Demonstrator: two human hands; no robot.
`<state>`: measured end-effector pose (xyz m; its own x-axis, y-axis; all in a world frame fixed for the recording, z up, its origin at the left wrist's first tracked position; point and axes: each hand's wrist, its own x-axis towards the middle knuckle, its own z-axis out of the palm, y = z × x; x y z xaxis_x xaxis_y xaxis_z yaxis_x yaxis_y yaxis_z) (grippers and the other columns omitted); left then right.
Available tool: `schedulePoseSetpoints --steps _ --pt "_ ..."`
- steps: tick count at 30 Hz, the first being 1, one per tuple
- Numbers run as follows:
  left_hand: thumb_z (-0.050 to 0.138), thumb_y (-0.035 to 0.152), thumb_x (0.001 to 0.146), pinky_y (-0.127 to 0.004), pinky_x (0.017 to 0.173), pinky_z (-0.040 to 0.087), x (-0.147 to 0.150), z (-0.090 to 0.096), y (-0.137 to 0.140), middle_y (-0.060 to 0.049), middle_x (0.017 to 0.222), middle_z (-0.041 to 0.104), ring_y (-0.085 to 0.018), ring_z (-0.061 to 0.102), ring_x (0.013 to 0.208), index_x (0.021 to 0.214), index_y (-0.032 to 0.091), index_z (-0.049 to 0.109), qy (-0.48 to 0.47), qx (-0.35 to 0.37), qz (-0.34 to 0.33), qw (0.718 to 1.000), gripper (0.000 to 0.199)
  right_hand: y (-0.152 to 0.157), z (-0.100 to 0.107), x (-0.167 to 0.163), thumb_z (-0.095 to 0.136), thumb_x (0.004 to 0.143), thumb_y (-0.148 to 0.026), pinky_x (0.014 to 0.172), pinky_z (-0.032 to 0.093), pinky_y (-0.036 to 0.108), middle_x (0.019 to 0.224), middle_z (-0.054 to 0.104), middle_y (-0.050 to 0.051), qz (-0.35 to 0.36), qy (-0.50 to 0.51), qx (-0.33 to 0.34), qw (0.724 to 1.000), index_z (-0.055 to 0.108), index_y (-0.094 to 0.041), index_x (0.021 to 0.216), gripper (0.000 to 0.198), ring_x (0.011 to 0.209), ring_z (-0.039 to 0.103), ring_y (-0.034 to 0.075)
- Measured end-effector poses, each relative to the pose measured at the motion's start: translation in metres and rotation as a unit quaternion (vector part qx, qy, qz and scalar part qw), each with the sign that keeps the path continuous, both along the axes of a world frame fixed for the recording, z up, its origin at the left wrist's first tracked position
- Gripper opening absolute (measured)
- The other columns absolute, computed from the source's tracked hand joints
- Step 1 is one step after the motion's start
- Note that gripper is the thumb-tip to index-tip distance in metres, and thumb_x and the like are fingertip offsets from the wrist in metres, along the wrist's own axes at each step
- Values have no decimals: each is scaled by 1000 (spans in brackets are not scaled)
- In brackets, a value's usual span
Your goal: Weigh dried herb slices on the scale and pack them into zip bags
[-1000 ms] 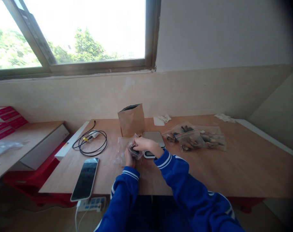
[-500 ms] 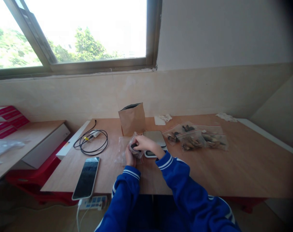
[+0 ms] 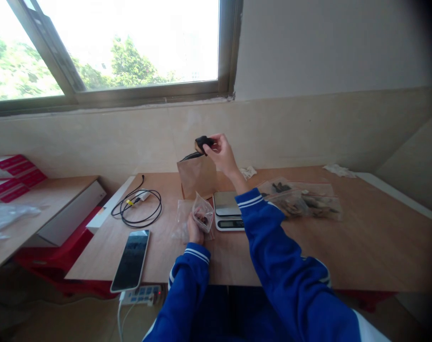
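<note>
My right hand pinches a dark, brown-edged dried piece just above the mouth of a brown paper bag. The bag stands upright with its top open. Lower down, my left hand is closed round a clear plastic bag, its mouth open and some dark bits inside. Another clear plastic bag lies flat beside that hand. To the right sits a white kitchen scale with a metal plate, partly hidden by my right sleeve. The exact kind of the dried piece cannot be told.
Several zip bags of dark and brown dried pieces lie right of the scale. A phone rests at the left front edge, with a coiled black cable behind it. Crumpled tissue is at the back right.
My right hand has come out of the clear plastic bag and risen to above the paper bag, carrying the dark piece. My left hand still holds the plastic bag in nearly the same place.
</note>
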<state>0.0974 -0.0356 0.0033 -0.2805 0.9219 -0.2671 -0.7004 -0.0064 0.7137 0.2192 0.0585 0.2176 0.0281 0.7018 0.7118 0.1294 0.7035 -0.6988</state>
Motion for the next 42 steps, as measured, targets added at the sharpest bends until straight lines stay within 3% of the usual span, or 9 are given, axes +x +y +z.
schedulePoseSetpoints --steps 4,10,15,23,30,35,39,42 --pt "57 34 80 -29 67 46 1 4 -2 -1 65 61 -13 58 60 87 16 66 -1 -2 -4 1000 21 26 7 -12 59 80 -40 73 48 26 95 59 3 -58 9 62 996 45 -22 103 32 78 58 12" --pt "53 32 82 -28 63 46 1 8 -4 -1 62 60 -13 56 59 89 15 66 8 -3 -19 1000 22 43 -19 -27 57 79 -28 74 47 27 93 61 5 -46 -126 69 989 49 -18 100 25 80 59 15" --pt "53 33 82 -26 61 44 1 10 -4 -2 62 60 -13 55 58 90 14 66 15 -9 -25 1000 24 44 -35 -32 53 80 -27 76 47 28 95 62 6 -60 -138 62 987 48 -18 104 26 85 59 17" --pt "55 33 80 -26 59 44 3 12 -4 -1 61 59 -13 56 57 90 14 64 20 -3 -28 999 23 42 -27 -27 50 80 -29 79 48 33 100 63 8 -15 -193 19 981 52 -16 106 30 87 60 20" --pt "56 36 78 -26 57 45 3 14 -6 0 60 59 -13 55 56 89 15 64 21 -4 -32 999 25 27 -29 -24 48 81 -20 92 44 34 122 57 9 16 -227 63 972 43 -18 129 48 105 57 20" --pt "55 36 80 -26 58 44 2 13 -6 -1 62 59 -12 55 56 89 15 65 21 -5 -29 999 25 20 -31 -23 43 86 -19 98 40 34 114 61 9 31 -270 78 959 59 -17 108 27 107 54 18" --pt "52 34 83 -26 59 44 1 14 -6 -2 63 59 -13 55 56 88 15 66 18 -6 -32 999 24 7 -25 -19 48 86 -24 101 35 44 114 58 12 -32 -332 29 942 62 -17 90 16 110 50 22" --pt "54 35 82 -27 62 44 1 15 -6 -2 63 60 -13 56 58 88 15 66 13 -6 -32 999 24 -11 -14 -17 50 84 -21 102 32 51 125 51 14 -68 -352 4 933 62 -18 90 14 117 44 28"
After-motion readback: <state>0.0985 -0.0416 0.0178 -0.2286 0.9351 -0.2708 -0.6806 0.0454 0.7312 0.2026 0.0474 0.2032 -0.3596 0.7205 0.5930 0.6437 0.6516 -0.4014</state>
